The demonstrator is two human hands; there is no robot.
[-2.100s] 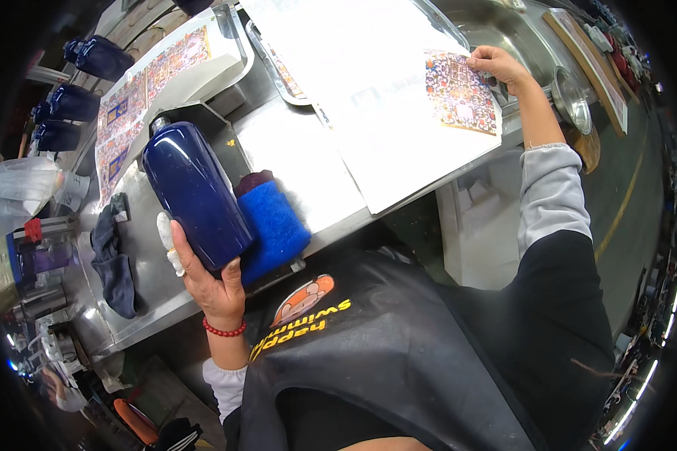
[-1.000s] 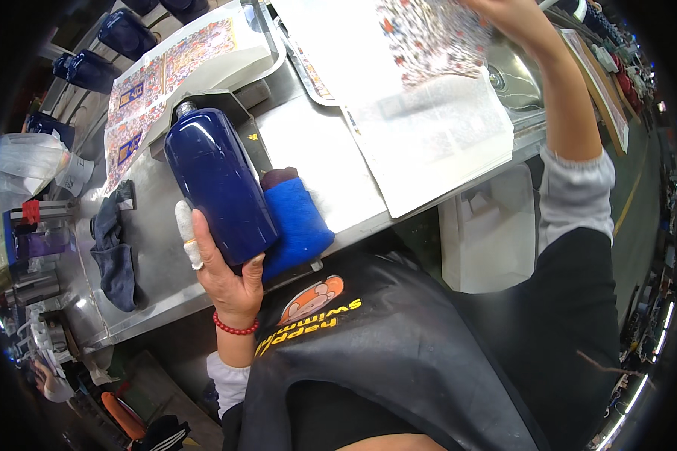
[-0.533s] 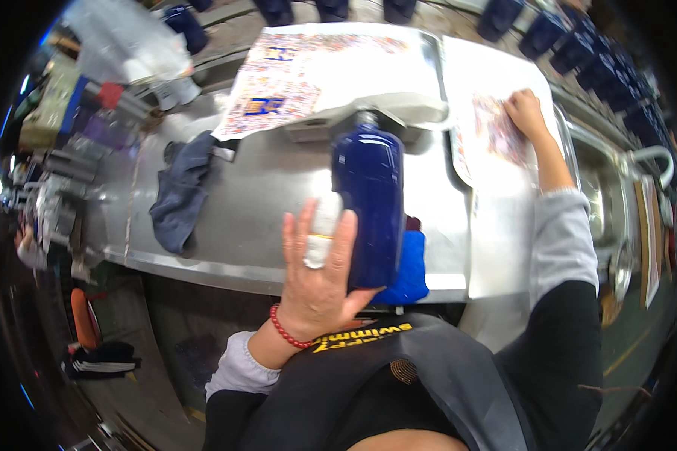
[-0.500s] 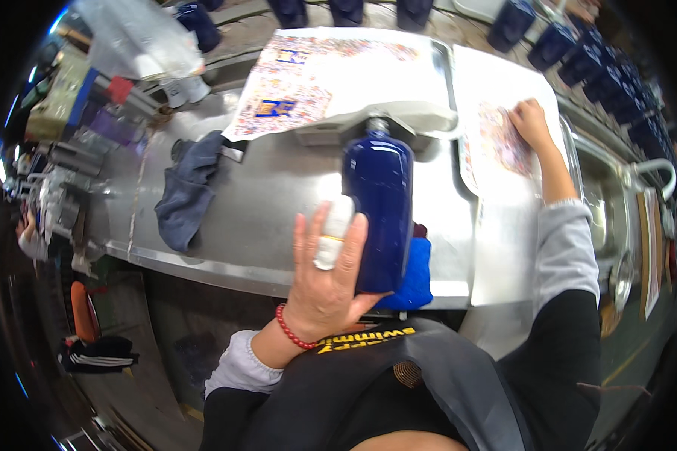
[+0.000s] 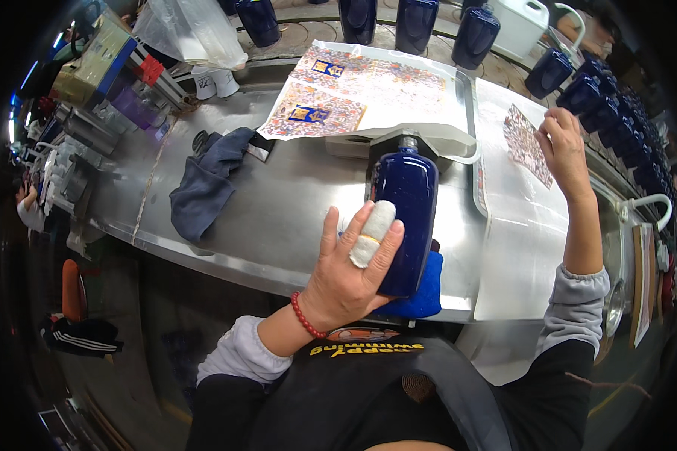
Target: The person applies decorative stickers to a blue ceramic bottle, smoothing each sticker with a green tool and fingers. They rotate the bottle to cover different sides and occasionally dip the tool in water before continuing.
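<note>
A glossy dark blue bottle (image 5: 408, 207) lies on a holder in front of me, its neck pointing away. My left hand (image 5: 353, 259) rests against the bottle's left side with fingers stretched and spread. One finger wears a whitish cover, and the thumb reaches toward the bottle's base. On the right, my right hand (image 5: 564, 143) pinches the edge of a small patterned decal (image 5: 526, 143) above a pale, wet-looking tray surface (image 5: 515, 248). Beyond the bottle lies a white sheet (image 5: 410, 98) printed with colourful patterns and blue-and-gold labels.
A grey cloth (image 5: 203, 195) lies left on the metal table (image 5: 293, 225). A blue cloth (image 5: 426, 289) sits beneath the bottle's base. More blue bottles (image 5: 416, 26) stand along the far side and right. A white jug (image 5: 515, 26) is behind; a sink (image 5: 613, 225) is at right.
My right hand has moved up and right, and the patterned decal is now lifted at its edge. My left hand stays against the bottle. The whole view has shifted slightly.
</note>
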